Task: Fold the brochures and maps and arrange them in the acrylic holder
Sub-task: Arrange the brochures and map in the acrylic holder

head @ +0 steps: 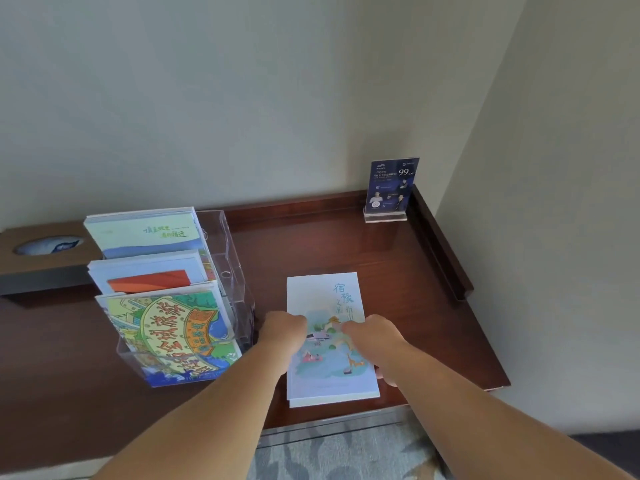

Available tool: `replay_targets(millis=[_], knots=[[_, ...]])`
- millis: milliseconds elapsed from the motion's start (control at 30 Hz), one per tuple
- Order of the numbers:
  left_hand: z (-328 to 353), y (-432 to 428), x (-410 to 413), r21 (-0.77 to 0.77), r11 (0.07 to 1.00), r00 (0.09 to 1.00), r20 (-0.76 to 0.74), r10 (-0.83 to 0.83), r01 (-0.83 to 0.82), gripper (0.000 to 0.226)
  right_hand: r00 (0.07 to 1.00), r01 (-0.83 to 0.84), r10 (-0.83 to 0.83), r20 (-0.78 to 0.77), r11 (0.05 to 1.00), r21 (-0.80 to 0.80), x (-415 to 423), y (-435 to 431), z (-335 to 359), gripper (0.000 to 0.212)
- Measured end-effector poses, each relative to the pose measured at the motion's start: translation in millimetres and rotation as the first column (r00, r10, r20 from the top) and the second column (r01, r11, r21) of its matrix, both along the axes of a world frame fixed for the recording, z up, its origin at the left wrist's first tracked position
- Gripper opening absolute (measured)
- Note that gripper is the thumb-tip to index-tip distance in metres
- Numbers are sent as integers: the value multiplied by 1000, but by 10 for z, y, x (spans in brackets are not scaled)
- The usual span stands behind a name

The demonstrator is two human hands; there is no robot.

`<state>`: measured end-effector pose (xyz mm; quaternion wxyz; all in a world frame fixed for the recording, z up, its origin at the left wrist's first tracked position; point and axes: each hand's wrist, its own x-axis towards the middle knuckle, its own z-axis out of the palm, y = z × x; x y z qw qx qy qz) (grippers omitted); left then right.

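Acrylic holder (239,271): three stacks (162,334); one loose brochure (322,296).

Soft, even daylight, a glossy sheen on the desk (346,244), slight overall blur, and wide-angle bending at edges.

I've one view only: head camera, angled forward and down, close over the wooden desk (346,244), brochure (322,296) near centre, facing the wall corner (465,133).
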<state>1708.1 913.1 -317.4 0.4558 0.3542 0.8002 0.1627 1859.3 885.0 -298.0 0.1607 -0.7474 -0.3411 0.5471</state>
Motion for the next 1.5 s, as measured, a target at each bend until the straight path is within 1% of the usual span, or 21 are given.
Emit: replay_targets(millis=[67,133,167,200,233,267,300,333,367,433,500,600,700,767,867,967,1100,1167,1233,1400,1500], knots=[[-44,17,45,-14,1000,1000,-5,-11,11,14,1000,9,-9,-4,1000,-21,46,16,-10,40],[-28,-9,99,10,999,998,23,54,-54,10,999,29,-30,-24,999,-40,91,18,-30,36],[-37,-28,126,22,990,986,92,138,-140,9,997,53,-55,-45,997,-47,110,13,-40,31],[-1,-15,142,11,984,969,175,174,-179,8,993,83,-88,-76,995,-60,131,2,-38,25],[13,-29,167,14,995,986,138,92,-95,8,987,110,-118,-111,991,-76,145,-4,-33,19],[53,-29,183,52,991,980,159,116,-126,13,979,134,-145,-143,988,-80,162,0,-31,16],[102,-52,182,109,968,945,267,189,-224,19,972,158,-167,-165,985,-67,178,15,-28,17],[188,-59,192,170,968,952,275,132,-184,24,965,188,-191,-181,982,-34,191,41,-15,19],[252,-51,196,194,964,955,267,127,-183,28,961,215,-208,-180,977,19,204,78,11,21],[394,-36,184,278,951,944,327,36,-132,31,972,223,-206,-115,961,166,233,176,106,21],[501,-7,175,347,928,920,392,-12,-135,33,980,198,-193,-47,934,298,267,272,229,18],[619,7,145,374,915,893,449,-38,-149,37,987,149,-158,-15,894,423,307,337,350,18],[590,-26,140,367,920,915,404,-27,-135,40,993,51,-94,66,879,474,282,270,342,25],[573,-63,140,353,927,932,363,-9,-129,41,990,-20,-48,133,883,469,248,210,290,21],[578,-91,123,319,941,941,339,-5,-110,43,981,-61,-36,191,876,479,221,166,269,12],[672,-87,80,328,942,949,314,-34,-75,46,971,-101,-30,239,850,517,219,187,379,14],[1130,93,-62,470,882,969,234,-84,-37,41,953,-167,-44,299,746,645,127,409,853,19],[1503,215,-185,568,823,985,153,-84,-18,33,947,-200,-57,316,665,720,12,562,1202,16],[1902,324,-362,657,754,989,115,-89,-8,32,941,-223,-80,328,583,781,-152,685,1572,16],[2778,477,-1032,794,608,981,115,-154,2,33,938,-269,-107,330,376,887,-715,841,2404,15],[3050,546,-1496,830,558,974,128,-186,-3,36,945,-262,-110,309,312,913,-1136,903,2731,14]])
